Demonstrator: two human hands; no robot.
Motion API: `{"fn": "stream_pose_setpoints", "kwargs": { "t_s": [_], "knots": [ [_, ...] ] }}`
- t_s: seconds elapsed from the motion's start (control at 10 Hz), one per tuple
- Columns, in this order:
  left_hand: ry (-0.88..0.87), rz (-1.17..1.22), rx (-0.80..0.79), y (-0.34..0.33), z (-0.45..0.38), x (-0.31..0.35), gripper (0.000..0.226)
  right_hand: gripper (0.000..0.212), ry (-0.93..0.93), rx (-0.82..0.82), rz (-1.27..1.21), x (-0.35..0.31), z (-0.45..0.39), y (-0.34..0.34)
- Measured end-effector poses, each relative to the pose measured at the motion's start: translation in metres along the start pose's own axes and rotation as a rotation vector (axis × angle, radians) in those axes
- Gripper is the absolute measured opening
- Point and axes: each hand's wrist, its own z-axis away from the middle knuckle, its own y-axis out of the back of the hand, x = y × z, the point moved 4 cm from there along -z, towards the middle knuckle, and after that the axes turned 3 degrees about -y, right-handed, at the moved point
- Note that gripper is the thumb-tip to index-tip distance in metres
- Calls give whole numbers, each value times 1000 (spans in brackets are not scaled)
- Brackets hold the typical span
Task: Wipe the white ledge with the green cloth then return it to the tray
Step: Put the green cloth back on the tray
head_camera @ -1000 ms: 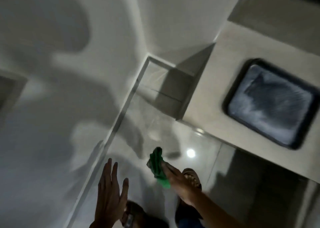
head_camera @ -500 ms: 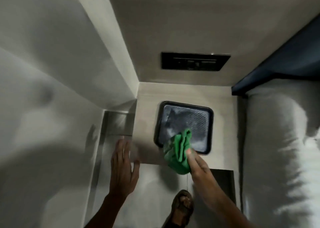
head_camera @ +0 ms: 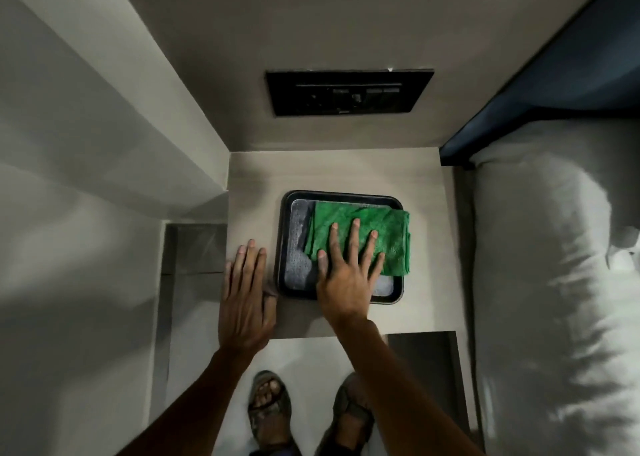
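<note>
The green cloth point(head_camera: 367, 227) lies folded in the black tray point(head_camera: 282, 247), covering its right part and hanging slightly over the right rim. My right hand point(head_camera: 346, 272) rests flat on the cloth with fingers spread, pressing down rather than gripping. My left hand point(head_camera: 244, 296) lies flat and open on the small tabletop point(head_camera: 332, 171) just left of the tray. The white ledge point(head_camera: 114, 84) runs along the wall at the upper left.
A black switch panel point(head_camera: 348, 91) is on the wall behind the table. A bed with a pale pillow point(head_camera: 554, 282) stands at the right, under a dark blue headboard point(head_camera: 571, 67). My sandalled feet point(head_camera: 270, 407) stand on the tiled floor below.
The view swung from the floor to the table. My right hand carried the bunched cloth over the tray and laid it flat there. My left hand came down onto the tabletop.
</note>
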Motion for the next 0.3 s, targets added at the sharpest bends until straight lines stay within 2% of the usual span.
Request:
{"fn": "stream_pose_setpoints", "kwargs": {
  "t_s": [0.1, 0.2, 0.3],
  "knots": [
    [-1, -52, -19, 0, 8, -1, 83, 63, -7, -8, 31, 4, 2, -1],
    [7, -14, -41, 3, 6, -3, 83, 58, -8, -77, -22, 6, 2, 11],
    [-4, 85, -78, 23, 4, 6, 86, 62, 18, -93, -91, -2, 9, 41]
  ]
}}
